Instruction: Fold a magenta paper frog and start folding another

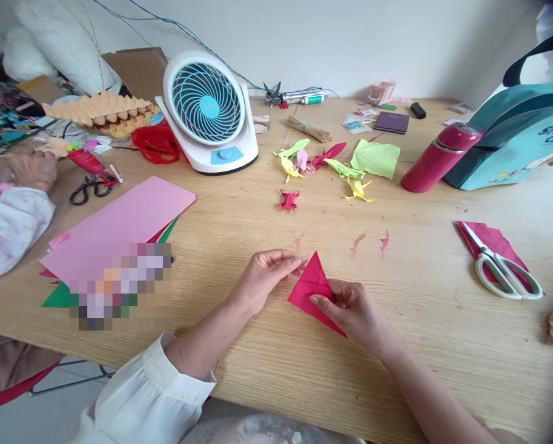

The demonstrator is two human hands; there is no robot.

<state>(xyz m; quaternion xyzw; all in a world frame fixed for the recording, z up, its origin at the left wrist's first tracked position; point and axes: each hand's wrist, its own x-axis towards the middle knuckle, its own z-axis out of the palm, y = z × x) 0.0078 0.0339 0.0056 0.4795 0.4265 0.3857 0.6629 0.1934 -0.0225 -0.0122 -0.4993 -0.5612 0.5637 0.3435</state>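
Observation:
A folded piece of red paper [312, 285], pointed at the top, lies on the wooden table [267, 351] in front of me. My left hand [267, 274] pinches its upper left edge with fingertips together. My right hand [354, 311] presses and grips its lower right part, thumb on top of the paper. A small red folded paper figure [288, 200] sits farther back on the table.
Sheets of pink and coloured paper [119, 231] lie at left. A white and blue fan [208, 111] stands behind. Several folded paper figures [325, 161], a red flask [438, 157], a teal bag [516, 139] and white scissors [505, 271] are at right. Another person's hand [33, 169] rests far left near black scissors [89, 188].

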